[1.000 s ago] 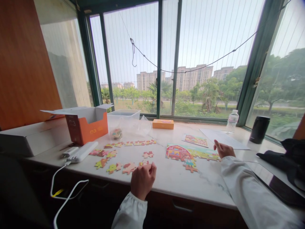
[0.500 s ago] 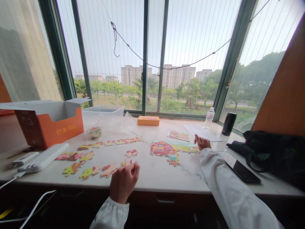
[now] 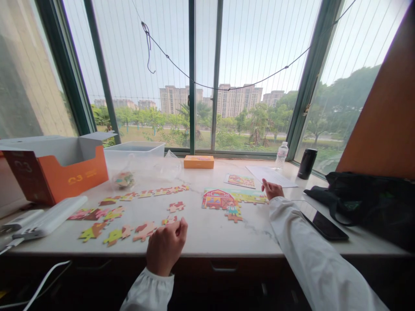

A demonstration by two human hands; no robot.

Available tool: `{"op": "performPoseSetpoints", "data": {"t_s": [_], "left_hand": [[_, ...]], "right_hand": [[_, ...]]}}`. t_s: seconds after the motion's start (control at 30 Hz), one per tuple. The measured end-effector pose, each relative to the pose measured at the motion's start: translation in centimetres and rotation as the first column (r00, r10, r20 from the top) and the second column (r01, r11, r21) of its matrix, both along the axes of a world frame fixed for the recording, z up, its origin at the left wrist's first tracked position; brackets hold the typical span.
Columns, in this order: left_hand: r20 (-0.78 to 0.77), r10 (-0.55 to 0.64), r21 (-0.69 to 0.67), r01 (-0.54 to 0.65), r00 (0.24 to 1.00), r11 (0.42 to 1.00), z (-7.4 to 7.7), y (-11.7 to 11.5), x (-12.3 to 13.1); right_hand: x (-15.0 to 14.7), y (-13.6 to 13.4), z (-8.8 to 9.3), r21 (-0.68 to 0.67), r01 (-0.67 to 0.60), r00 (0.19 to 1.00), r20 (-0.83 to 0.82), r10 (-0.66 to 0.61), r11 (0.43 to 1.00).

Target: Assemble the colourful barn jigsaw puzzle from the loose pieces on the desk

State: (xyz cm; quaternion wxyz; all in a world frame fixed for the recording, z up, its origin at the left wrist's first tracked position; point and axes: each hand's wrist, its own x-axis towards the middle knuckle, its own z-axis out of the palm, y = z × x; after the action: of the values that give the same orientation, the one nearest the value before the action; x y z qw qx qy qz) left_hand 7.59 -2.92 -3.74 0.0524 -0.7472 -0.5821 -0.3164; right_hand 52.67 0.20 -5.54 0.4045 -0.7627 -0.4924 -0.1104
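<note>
My left hand (image 3: 167, 246) is closed in a loose fist near the table's front edge, and nothing shows in it. Just beyond it lie loose puzzle pieces, among them a pink piece (image 3: 144, 231) and a pink-and-brown piece (image 3: 176, 207). My right hand (image 3: 272, 189) is closed, fingers curled, at the right end of a partly joined farm puzzle (image 3: 218, 199) with a red barn. Whatever its fingertips hold, if anything, is hidden. A small picture card (image 3: 240, 180) lies behind the puzzle. More pieces, such as a yellow-green one (image 3: 92, 232), lie in rows to the left.
An orange-and-white open box (image 3: 73, 170), a power bank (image 3: 50, 218) and a clear plastic tub (image 3: 136, 149) stand left. At the back are a small orange box (image 3: 199, 162) and a bottle (image 3: 282, 155). A black can (image 3: 307, 164), phone (image 3: 327, 226) and dark bag (image 3: 359, 198) are right.
The view has shifted a little, so everything sits slightly further left and mostly higher. Both hands keep nearly the same pose and place; no piece has visibly moved on the table.
</note>
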Motion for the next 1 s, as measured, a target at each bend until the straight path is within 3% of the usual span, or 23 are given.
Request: {"op": "performPoseSetpoints", "data": {"t_s": [0.4,0.83,1.0], "left_hand": [[-0.007,-0.002,-0.001,0.002,1.000,1.000,0.0,0.1,0.0],[0.050,-0.042,-0.024,0.043,0.998,0.999,-0.2,-0.9,0.0],[0.074,-0.052,-0.034,0.054,0.996,0.998,-0.2,-1.2,0.1]], "right_hand": [[-0.5,-0.4,0.3,-0.005,0.009,1.000,-0.003,-0.009,1.000],[0.3,-0.7,-0.6,-0.016,0.004,1.000,-0.002,-0.004,1.000],[1.8,-0.2,-1.3,-0.099,0.038,0.999,-0.035,-0.041,0.994]]}}
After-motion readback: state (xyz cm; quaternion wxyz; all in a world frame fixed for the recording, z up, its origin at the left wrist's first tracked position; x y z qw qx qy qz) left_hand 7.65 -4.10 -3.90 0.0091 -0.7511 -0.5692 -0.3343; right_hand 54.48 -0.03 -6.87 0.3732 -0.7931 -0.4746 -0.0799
